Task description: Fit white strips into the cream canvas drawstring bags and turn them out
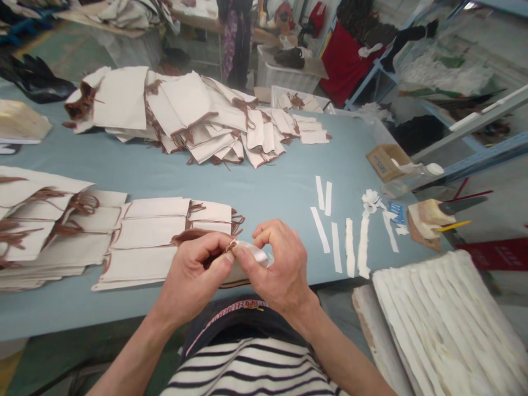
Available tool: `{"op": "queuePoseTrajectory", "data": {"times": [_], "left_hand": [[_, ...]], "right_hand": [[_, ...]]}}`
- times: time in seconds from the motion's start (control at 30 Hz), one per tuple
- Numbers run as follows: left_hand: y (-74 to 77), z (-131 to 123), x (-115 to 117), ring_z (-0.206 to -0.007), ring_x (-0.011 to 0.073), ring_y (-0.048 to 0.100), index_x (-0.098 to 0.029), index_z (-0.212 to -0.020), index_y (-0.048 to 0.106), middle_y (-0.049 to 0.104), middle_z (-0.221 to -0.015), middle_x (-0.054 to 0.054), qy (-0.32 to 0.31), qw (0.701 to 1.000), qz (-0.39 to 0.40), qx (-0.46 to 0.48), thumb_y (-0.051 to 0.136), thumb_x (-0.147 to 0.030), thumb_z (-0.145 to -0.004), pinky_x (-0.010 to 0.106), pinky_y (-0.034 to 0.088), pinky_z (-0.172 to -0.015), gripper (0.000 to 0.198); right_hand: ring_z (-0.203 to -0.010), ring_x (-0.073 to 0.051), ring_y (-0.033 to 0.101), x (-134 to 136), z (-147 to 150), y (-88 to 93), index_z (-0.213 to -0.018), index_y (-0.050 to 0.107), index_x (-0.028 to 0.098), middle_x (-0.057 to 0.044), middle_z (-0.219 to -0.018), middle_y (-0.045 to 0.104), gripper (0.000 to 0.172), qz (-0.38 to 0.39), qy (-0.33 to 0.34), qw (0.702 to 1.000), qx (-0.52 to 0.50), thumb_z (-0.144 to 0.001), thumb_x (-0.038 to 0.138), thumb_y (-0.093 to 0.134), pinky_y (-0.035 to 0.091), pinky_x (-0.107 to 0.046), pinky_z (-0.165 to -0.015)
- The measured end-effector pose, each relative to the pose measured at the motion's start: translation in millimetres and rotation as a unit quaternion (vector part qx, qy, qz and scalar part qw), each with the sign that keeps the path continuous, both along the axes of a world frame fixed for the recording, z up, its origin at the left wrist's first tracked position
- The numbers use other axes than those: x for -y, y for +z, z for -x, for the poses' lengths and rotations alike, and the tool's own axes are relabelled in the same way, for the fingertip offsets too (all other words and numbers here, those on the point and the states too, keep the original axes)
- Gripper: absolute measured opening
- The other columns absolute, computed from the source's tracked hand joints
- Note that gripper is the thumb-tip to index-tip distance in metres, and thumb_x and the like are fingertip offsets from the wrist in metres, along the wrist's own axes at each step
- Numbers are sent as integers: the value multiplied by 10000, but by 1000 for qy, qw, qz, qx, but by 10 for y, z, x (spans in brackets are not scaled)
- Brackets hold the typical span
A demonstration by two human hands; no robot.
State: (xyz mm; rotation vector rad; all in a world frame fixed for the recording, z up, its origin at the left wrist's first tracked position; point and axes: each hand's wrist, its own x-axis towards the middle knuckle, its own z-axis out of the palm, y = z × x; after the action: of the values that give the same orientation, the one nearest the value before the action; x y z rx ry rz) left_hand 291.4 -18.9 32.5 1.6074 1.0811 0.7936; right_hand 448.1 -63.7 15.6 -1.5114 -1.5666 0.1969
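Observation:
Near the front edge of the table, both of my hands are raised close together. My left hand (192, 275) pinches the edge of a cream fabric piece with brown trim (237, 275), and a thin brown cord shows at its fingertips. Between the thumb and fingers of my right hand (282, 267) is a white strip (258, 254), folded or curled, touching the fabric's edge. My fingers hide much of where the two meet. Just beyond my left hand lie flat cream fabric pieces with brown cords (154, 215).
A long heap of cream fabric pieces (177, 104) lies across the table's far side, with another stack (28, 220) at left. Loose white strips (319, 230) lie to the right. A cardboard box (385, 162), a plastic bottle (412, 179) and layered white padding (445, 313) are further right.

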Motion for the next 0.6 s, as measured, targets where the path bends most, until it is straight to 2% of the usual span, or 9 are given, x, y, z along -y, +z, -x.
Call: {"op": "queuePoseTrajectory", "data": {"times": [0.1, 0.2, 0.27, 0.33, 0.4, 0.47, 0.53, 0.6], "left_hand": [[3, 24, 26, -579, 151, 516, -186, -684, 678, 609, -614, -9, -1, 1000, -15, -9, 581, -278, -839, 245, 388, -537, 204], [-15, 43, 51, -610, 158, 566, -189, -689, 664, 659, -649, -4, -11, 1000, -21, -10, 566, -249, -840, 246, 418, -567, 190], [-42, 50, 63, -624, 161, 581, -189, -674, 655, 660, -656, -3, -18, 999, -26, -10, 546, -230, -825, 246, 425, -574, 191], [-75, 51, 69, -614, 159, 567, -189, -651, 637, 636, -642, -5, -19, 999, -26, -15, 517, -224, -806, 248, 414, -562, 199], [-105, 46, 69, -587, 154, 538, -189, -631, 612, 607, -618, -9, -33, 999, -10, -19, 487, -227, -792, 252, 397, -544, 208], [-125, 30, 64, -560, 147, 506, -191, -621, 587, 573, -591, -17, -59, 998, 13, -12, 464, -229, -793, 254, 377, -528, 215], [-137, 5, 55, -544, 140, 479, -194, -620, 563, 539, -576, -25, -83, 996, 23, 2, 450, -226, -798, 254, 362, -520, 213], [-139, -30, 54, -542, 134, 453, -197, -627, 541, 510, -576, -32, -84, 996, 19, 6, 447, -219, -806, 255, 344, -517, 203]], "right_hand": [[-729, -169, 577, -17, -58, 64, -745, 493, 230, 3, -753, 610, 273, 72, 66, 993, -61, -945, 332, 647, 421, -325, -731], [-669, -137, 523, -63, -121, 100, -721, 493, 223, 39, -694, 551, 296, 203, 146, 954, -164, -930, 373, 638, 399, -278, -663], [-654, -122, 482, -126, -170, 68, -703, 490, 215, 51, -673, 515, 350, 274, 209, 908, -239, -923, 432, 656, 379, -254, -632], [-626, -107, 411, -209, -224, -14, -685, 470, 211, 65, -647, 444, 439, 326, 285, 847, -309, -897, 524, 695, 339, -239, -590], [-595, -94, 330, -291, -277, -121, -664, 440, 213, 80, -629, 369, 534, 364, 364, 781, -354, -850, 618, 735, 284, -235, -549], [-580, -88, 282, -345, -317, -215, -648, 418, 217, 88, -621, 329, 585, 380, 417, 740, -366, -827, 669, 743, 246, -238, -532], [-581, -87, 269, -362, -335, -274, -639, 385, 224, 86, -626, 311, 603, 366, 434, 740, -360, -851, 685, 711, 242, -243, -537], [-587, -92, 269, -359, -326, -308, -646, 351, 231, 79, -637, 295, 596, 339, 423, 770, -336, -905, 685, 637, 247, -250, -547]]}}
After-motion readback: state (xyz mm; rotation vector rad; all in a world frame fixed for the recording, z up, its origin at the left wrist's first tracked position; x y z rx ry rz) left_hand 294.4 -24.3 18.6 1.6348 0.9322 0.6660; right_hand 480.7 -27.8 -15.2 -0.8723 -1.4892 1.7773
